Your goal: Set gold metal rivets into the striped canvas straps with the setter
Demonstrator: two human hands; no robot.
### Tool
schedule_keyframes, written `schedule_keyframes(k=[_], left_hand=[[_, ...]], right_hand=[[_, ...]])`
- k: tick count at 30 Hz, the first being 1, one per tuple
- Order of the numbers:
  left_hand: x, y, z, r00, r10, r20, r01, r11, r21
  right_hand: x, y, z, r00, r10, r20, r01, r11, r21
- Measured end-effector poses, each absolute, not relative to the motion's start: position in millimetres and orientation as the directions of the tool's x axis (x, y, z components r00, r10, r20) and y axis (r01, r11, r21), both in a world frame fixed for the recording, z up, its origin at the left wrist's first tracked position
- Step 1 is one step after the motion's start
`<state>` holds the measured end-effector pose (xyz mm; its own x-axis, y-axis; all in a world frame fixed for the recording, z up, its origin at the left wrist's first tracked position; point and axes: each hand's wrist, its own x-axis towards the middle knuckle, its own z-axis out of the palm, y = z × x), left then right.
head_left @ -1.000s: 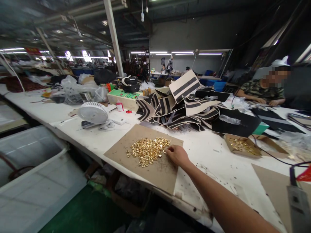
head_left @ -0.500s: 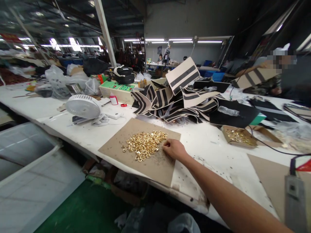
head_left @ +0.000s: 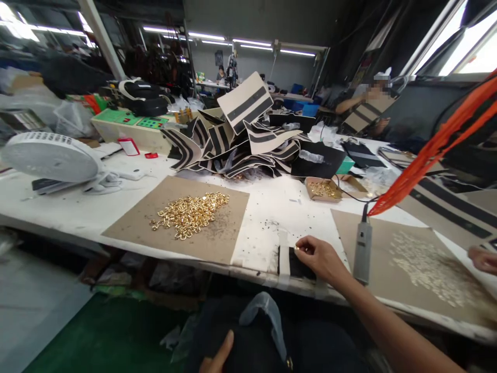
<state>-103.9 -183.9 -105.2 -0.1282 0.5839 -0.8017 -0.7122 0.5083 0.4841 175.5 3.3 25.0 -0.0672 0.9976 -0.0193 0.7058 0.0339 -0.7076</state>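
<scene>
One small gold-coloured piece (head_left: pixel 297 248) sat between the thumb and fingers of your right hand (head_left: pixel 320 259), pinched together above one black pad (head_left: pixel 298 267) at the near edge of the table (head_left: pixel 267 197); which way the piece pointed could not be told. Your right forearm slanted in from lower right, fingertips leftward. Your left hand (head_left: pixel 218 356) showed low down, thumb raised, near one plastic-wrapped strap (head_left: pixel 274 322); whether it gripped anything could not be told. Leftward, one heap of gold-coloured links (head_left: pixel 190 212), too many to count, stretched from near left to far right on one brown sheet (head_left: pixel 209 249). At the right edge was another person's hand (head_left: pixel 483 259).
</scene>
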Motion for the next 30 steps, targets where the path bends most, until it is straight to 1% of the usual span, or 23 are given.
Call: schedule_keyframes(k=[3, 6, 10, 13, 17, 22, 26, 30], left_hand=[[-98.3, -182.9, -102.2, -0.123, 0.580, -0.805, -0.720, 0.506, 0.475], [-96.3, -184.9, -100.1, -0.145, 0.576, -0.805, -0.732, 0.485, 0.479], [-93.6, -187.3, -98.3, -0.155, 0.581, -0.799, -0.751, 0.457, 0.477], [-92.9, -187.7, -95.9, -0.155, 0.581, -0.799, -0.740, 0.468, 0.484], [-94.0, -187.8, -89.8, -0.172, 0.584, -0.793, -0.719, 0.476, 0.507], [-92.1, -189.8, -84.9, -0.169, 0.585, -0.794, -0.725, 0.471, 0.502], [-91.8, -190.8, -86.8, -0.167, 0.593, -0.787, -0.732, 0.461, 0.502], [-92.7, -189.7, -89.1, -0.132, 0.592, -0.795, -0.749, 0.465, 0.471]], right_hand=[[169.3, -2.5, 23.6, -0.131, 0.991, -0.006, 0.783, 0.100, -0.615], [168.0, -0.8, 26.6, -0.171, 0.983, -0.072, 0.832, 0.104, -0.545], [174.2, 5.5, 34.0, -0.214, 0.964, -0.156, 0.838, 0.099, -0.537], [177.2, 7.0, 39.3, -0.229, 0.953, -0.198, 0.842, 0.091, -0.532], [176.6, 4.5, 43.0, -0.212, 0.954, -0.214, 0.860, 0.078, -0.504], [172.3, 6.5, 44.2, -0.176, 0.962, -0.207, 0.893, 0.068, -0.445], [172.0, 9.6, 46.4, -0.233, 0.952, -0.200, 0.881, 0.120, -0.457], [177.1, 6.5, 45.5, -0.317, 0.933, -0.170, 0.829, 0.186, -0.527]])
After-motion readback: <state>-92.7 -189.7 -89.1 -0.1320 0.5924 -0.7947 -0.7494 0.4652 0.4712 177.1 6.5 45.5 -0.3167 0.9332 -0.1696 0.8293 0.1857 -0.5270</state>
